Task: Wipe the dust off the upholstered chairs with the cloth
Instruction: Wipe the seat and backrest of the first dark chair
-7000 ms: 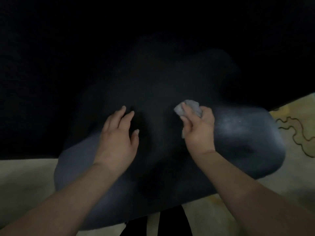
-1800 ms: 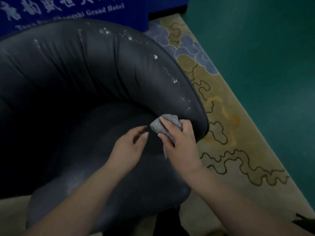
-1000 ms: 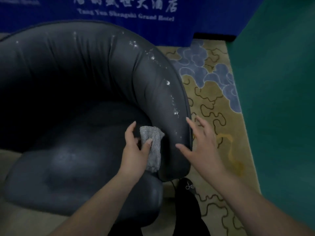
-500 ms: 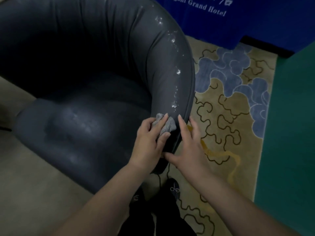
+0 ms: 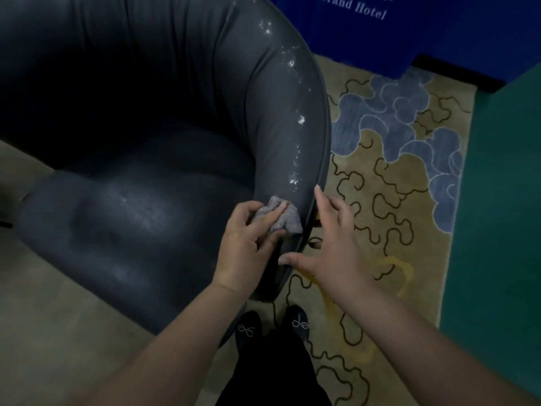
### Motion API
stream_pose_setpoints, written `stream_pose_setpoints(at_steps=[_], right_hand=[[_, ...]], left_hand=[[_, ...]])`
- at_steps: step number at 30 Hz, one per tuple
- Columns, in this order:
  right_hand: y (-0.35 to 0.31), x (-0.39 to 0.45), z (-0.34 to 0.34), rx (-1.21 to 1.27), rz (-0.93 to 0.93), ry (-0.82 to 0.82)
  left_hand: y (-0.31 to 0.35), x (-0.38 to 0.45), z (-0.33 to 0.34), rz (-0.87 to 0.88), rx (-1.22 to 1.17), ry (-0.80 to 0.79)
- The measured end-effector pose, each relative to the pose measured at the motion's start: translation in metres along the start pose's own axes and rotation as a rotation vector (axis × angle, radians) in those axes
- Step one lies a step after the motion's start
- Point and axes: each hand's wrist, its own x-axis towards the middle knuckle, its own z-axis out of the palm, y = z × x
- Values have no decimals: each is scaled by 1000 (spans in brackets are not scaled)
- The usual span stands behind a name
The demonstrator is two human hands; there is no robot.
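The left hand (image 5: 246, 238) pinches a crumpled grey cloth (image 5: 285, 216) against the dark grey padded leather chair (image 5: 140, 206)'s arm, below white dust specks (image 5: 294, 168). The right hand (image 5: 333, 247), fingers spread, steadies the arm's outer edge. Next, the wipe likely needs an upward stroke.

The armchair (image 5: 146, 112) is cut off by the top and left edges, and its back is too dark to see any detail. The left hand (image 5: 246, 241) covers a part of the grey cloth (image 5: 285, 218). On the blue banner (image 5: 409, 24) only "Grand Hotel" is readable; the rest is cut off at the top. Both forearms leave the picture at the bottom. The black shoes (image 5: 275, 326) are partly hidden by dark trousers.
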Motion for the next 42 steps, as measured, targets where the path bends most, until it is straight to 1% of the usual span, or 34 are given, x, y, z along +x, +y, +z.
stream_pose_setpoints(at_steps=[1,3,4,5,6,8,9,10,11,12,13,14,15,16,18,19,21,23,25,28,29,30,31,33,34,35,36,39,40,41,42], right_hand=[[0,1,0,-11,3,-1],[-2,0,0,-27,15,-3],[-2,0,0,-22,22,0],[-2,0,0,-10,26,5],[-3,2,-1,7,31,12],[-5,8,-5,42,43,30],[-5,12,-7,51,47,31],[-6,16,-10,57,50,25],[-6,20,-13,63,48,21],[-6,23,-17,66,41,22],[-6,28,-21,60,33,21],[-6,32,-24,51,32,15],[-5,36,-27,47,38,8],[-4,40,-30,49,41,4],[1,51,-35,42,27,-13],[3,57,-37,29,18,-30],[8,68,-40,18,3,-70],[9,82,-46,10,-31,-111],[9,96,-53,-28,-60,-157],[12,113,-65,-65,-103,-227],[12,118,-69,-73,-113,-240],[12,124,-73,-81,-119,-250],[13,129,-76,-85,-125,-260],[14,138,-80,-78,-138,-285],[15,142,-82,-74,-144,-300],[15,144,-83,-76,-152,-314],[15,144,-83,-83,-163,-326],[14,144,-86,-67,-166,-344],[12,144,-87,-57,-162,-349],[12,144,-88,-55,-163,-352],[12,145,-89,-53,-166,-349]], left_hand=[[-2,3,-2,-58,-27,33],[-4,10,-7,-243,-119,119],[-3,13,-9,-307,-150,155],[0,15,-10,-294,-155,174],[4,15,-10,-218,-145,160],[8,13,-4,-40,-96,21],[5,13,-1,-18,-92,-44],[2,14,0,-82,-112,-57],[0,18,-3,-206,-146,-17],[-4,24,-9,-348,-178,58],[-8,28,-15,-445,-192,140],[-10,31,-20,-455,-169,203],[-5,32,-24,-386,-134,225],[5,35,-23,-269,-113,209],[26,45,-15,-26,-97,121],[33,54,-9,41,-72,68],[40,72,2,100,73,-21],[34,78,10,91,158,-36],[25,74,16,-10,95,56],[26,74,18,-330,-85,289],[29,78,19,-386,-111,347],[34,82,19,-371,-92,370],[41,86,19,-295,-43,352],[52,93,26,-98,130,224],[53,95,31,-45,205,170],[51,97,35,-52,232,163],[48,97,37,-108,214,206],[37,98,34,-408,38,386],[36,98,32,-472,24,430],[38,100,31,-484,24,468],[43,103,31,-440,24,489]])
